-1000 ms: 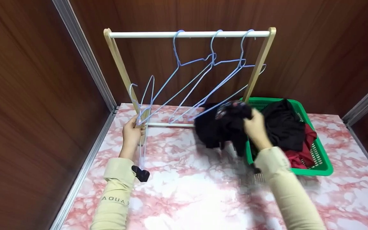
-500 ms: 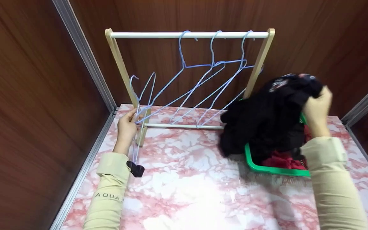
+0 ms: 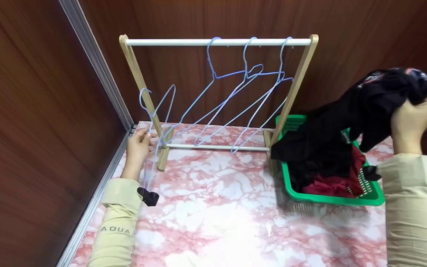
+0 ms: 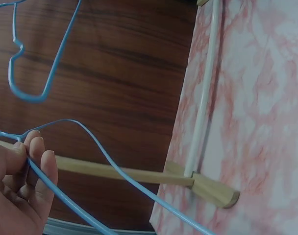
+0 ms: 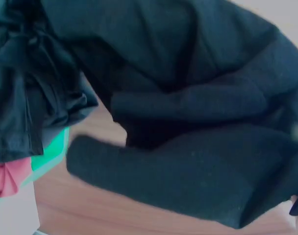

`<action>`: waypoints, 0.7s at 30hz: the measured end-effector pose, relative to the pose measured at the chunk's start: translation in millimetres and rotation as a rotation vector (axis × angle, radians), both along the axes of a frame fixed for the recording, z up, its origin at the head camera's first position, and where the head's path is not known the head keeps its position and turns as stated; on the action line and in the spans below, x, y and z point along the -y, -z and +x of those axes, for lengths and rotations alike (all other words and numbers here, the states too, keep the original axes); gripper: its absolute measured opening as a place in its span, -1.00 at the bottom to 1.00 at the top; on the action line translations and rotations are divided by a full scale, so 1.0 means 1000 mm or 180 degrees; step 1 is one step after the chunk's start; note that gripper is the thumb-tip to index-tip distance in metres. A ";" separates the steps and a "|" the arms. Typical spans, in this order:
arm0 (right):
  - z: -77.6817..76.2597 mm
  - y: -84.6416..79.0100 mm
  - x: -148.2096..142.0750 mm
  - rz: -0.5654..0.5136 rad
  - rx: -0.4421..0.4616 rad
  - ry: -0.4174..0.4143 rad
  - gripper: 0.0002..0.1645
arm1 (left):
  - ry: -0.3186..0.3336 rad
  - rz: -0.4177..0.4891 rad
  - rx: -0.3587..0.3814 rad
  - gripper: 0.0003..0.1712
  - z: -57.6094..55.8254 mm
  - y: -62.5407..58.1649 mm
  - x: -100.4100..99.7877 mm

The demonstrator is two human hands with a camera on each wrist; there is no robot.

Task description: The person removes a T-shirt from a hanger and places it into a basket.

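My left hand [image 3: 138, 150] pinches a blue wire hanger [image 4: 70, 199] near its neck, beside the rack's left post. The hanger hangs turned on its side, hook upward. At the right, my right hand [image 3: 415, 116] grips a bunched black garment [image 3: 376, 100] with a printed patch near the top. Its lower part trails down across the green basket [image 3: 332, 200] to the left rim. In the right wrist view the black cloth fills most of the picture and the fingers are hidden.
A small rack with a white top bar [image 3: 169, 42] and wooden posts stands at the back. Three blue wire hangers [image 3: 208, 55] hang from it. More black clothing [image 3: 332, 159] and a dark red cloth [image 3: 328, 185] lie in the basket. Wood-patterned walls enclose the marbled surface.
My right hand has carried the black garment from beside the rack rightward and up, over the basket. My left hand has drawn the hanger slightly left.
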State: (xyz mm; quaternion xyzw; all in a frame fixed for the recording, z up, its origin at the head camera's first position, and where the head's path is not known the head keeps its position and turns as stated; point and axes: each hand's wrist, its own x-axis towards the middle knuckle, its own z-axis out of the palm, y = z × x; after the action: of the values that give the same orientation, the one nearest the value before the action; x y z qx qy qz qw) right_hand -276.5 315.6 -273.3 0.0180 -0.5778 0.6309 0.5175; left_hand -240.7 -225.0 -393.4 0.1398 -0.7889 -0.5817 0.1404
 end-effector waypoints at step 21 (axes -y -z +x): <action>-0.032 0.163 0.009 0.3321 0.2901 -0.1114 -0.27 | 0.0080 -0.0089 -0.0161 -0.56 0.000 -0.045 -0.007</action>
State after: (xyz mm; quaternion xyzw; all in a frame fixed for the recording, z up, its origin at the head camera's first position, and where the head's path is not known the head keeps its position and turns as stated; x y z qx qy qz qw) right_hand -308.9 306.4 -436.6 0.0902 -0.9517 0.2908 0.0396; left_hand -241.2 -217.9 -348.4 0.1132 -0.7949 -0.5757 0.1549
